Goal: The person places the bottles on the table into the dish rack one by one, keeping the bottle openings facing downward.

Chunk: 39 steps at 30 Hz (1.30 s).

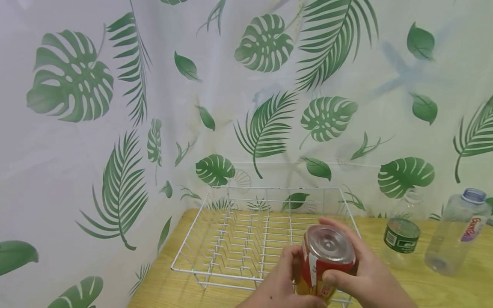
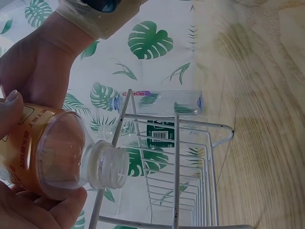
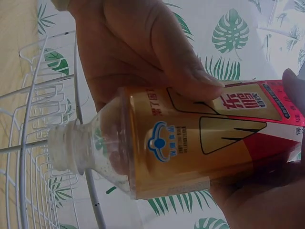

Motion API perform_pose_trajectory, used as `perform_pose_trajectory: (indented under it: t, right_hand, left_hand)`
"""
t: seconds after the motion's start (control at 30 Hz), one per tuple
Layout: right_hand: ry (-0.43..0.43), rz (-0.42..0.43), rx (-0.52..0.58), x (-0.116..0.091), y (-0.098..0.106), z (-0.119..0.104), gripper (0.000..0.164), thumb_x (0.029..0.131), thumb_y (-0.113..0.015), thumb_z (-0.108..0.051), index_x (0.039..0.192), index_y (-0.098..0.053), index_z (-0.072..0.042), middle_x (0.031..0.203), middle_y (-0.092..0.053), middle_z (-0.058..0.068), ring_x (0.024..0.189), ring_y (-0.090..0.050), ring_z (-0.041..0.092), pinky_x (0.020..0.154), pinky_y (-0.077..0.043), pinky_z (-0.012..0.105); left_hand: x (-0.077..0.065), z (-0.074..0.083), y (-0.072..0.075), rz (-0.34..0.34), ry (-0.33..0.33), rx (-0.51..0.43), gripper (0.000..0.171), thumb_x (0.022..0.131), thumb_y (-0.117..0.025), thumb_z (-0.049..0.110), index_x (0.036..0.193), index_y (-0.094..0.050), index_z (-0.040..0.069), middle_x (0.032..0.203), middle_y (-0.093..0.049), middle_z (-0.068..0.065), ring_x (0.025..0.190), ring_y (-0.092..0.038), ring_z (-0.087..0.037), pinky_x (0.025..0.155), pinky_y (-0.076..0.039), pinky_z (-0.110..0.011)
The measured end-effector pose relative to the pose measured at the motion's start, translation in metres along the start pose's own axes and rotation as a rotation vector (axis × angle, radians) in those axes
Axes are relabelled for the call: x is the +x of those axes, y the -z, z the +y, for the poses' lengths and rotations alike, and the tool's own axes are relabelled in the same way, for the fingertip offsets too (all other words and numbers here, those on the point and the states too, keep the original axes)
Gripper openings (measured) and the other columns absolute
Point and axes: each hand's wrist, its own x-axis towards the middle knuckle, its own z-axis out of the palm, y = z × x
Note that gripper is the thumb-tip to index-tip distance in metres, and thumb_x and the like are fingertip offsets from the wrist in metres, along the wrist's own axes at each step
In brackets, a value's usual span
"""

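A clear plastic bottle (image 1: 313,267) with a red and gold wrap label is upside down, its round base toward the head camera. My left hand (image 1: 280,280) grips it from the left, and my right hand (image 1: 369,267) holds the other side, thumb across the label. The left wrist view shows the bottle's open, capless neck (image 2: 108,164) beside the top wires of a white wire rack (image 1: 265,239). Chinese characters and a blue emblem (image 3: 161,142) are printed on the label. Some fingers are hidden behind the bottle.
Right of the rack, a clear bottle with a green label (image 1: 402,235) and a taller clear bottle with a blue neck (image 1: 446,239) stand on the wooden table (image 1: 161,273). A white leaf-printed sheet (image 1: 231,94) hangs behind and along the left.
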Motion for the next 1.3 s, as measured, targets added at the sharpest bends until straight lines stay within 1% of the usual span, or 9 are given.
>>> perform_pose_trajectory:
  t: [0.17,0.53,0.73,0.83,0.93,1.0,1.13,1.2,1.3]
  right_hand:
    - [-0.001,-0.014,0.017,-0.001,0.000,0.002,0.062,0.096,-0.067,-0.001,0.149,-0.039,-0.017,0.132,-0.057,0.011,0.109,-0.063,0.025,0.082,-0.059,0.040]
    - [-0.092,0.000,0.019,-0.002,0.000,0.001,0.059,0.096,-0.068,-0.007,0.146,-0.039,-0.019,0.131,-0.054,0.018,0.107,-0.063,0.029,0.084,-0.059,0.040]
    - [-0.058,0.017,0.006,-0.002,0.001,-0.001,0.058,0.095,-0.068,-0.003,0.145,-0.041,-0.017,0.129,-0.057,0.018,0.106,-0.064,0.027,0.082,-0.059,0.040]
    - [-0.034,0.033,-0.003,-0.001,0.000,-0.001,0.060,0.094,-0.069,-0.001,0.145,-0.041,-0.015,0.130,-0.058,0.017,0.106,-0.064,0.027,0.082,-0.059,0.039]
    - [-0.008,0.039,-0.013,-0.001,0.000,-0.003,0.061,0.094,-0.069,0.000,0.146,-0.041,-0.015,0.131,-0.058,0.016,0.107,-0.064,0.028,0.083,-0.059,0.039]
    - [0.005,0.042,-0.022,-0.001,0.000,-0.003,0.062,0.093,-0.068,0.001,0.146,-0.041,-0.015,0.131,-0.058,0.015,0.106,-0.064,0.028,0.082,-0.059,0.039]
    - [0.010,0.034,-0.010,-0.002,0.002,-0.003,0.061,0.094,-0.067,0.001,0.146,-0.040,-0.015,0.130,-0.059,0.016,0.106,-0.064,0.029,0.082,-0.060,0.041]
    - [-0.006,0.029,0.003,-0.002,0.003,-0.003,0.060,0.094,-0.066,0.001,0.145,-0.040,-0.016,0.129,-0.058,0.018,0.106,-0.064,0.030,0.081,-0.060,0.042]
    - [-0.039,0.026,0.001,-0.002,0.006,-0.002,0.058,0.094,-0.066,-0.001,0.144,-0.041,-0.017,0.128,-0.057,0.020,0.105,-0.064,0.030,0.081,-0.060,0.042]
  left_hand:
    - [0.000,-0.001,-0.001,-0.017,-0.028,0.039,0.068,0.090,-0.077,0.016,0.141,-0.034,0.032,0.125,-0.058,0.011,0.111,-0.059,-0.007,0.094,-0.048,-0.022]
    - [0.000,-0.001,-0.003,-0.029,0.035,0.055,0.067,0.092,-0.076,0.019,0.142,-0.034,0.035,0.125,-0.056,0.013,0.109,-0.059,-0.005,0.095,-0.049,-0.023]
    - [0.002,0.001,-0.004,-0.027,0.035,0.100,0.068,0.091,-0.077,0.024,0.142,-0.034,0.037,0.124,-0.056,0.013,0.110,-0.058,-0.005,0.093,-0.050,-0.023]
    - [0.002,0.004,-0.001,-0.016,0.023,0.176,0.070,0.089,-0.078,0.032,0.144,-0.035,0.040,0.127,-0.056,0.015,0.112,-0.058,-0.005,0.094,-0.050,-0.026]
    - [-0.001,0.006,0.008,-0.015,-0.022,0.309,0.073,0.090,-0.075,0.045,0.149,-0.032,0.045,0.140,-0.052,0.015,0.123,-0.053,-0.006,0.099,-0.048,-0.034]
    - [-0.005,0.008,0.017,-0.003,-0.046,0.410,0.075,0.091,-0.070,0.053,0.153,-0.028,0.046,0.149,-0.045,0.016,0.132,-0.047,-0.009,0.104,-0.047,-0.040]
    - [-0.018,0.013,0.040,0.090,-0.047,0.609,0.077,0.092,-0.061,0.064,0.157,-0.023,0.044,0.156,-0.037,0.016,0.141,-0.039,-0.015,0.108,-0.042,-0.053]
    - [-0.024,0.015,0.052,0.155,-0.034,0.664,0.079,0.092,-0.059,0.065,0.158,-0.023,0.042,0.159,-0.034,0.013,0.144,-0.036,-0.019,0.109,-0.039,-0.058]
    - [-0.032,0.013,0.072,0.231,-0.048,0.724,0.081,0.094,-0.058,0.065,0.160,-0.021,0.038,0.162,-0.030,0.008,0.146,-0.032,-0.024,0.111,-0.035,-0.061]
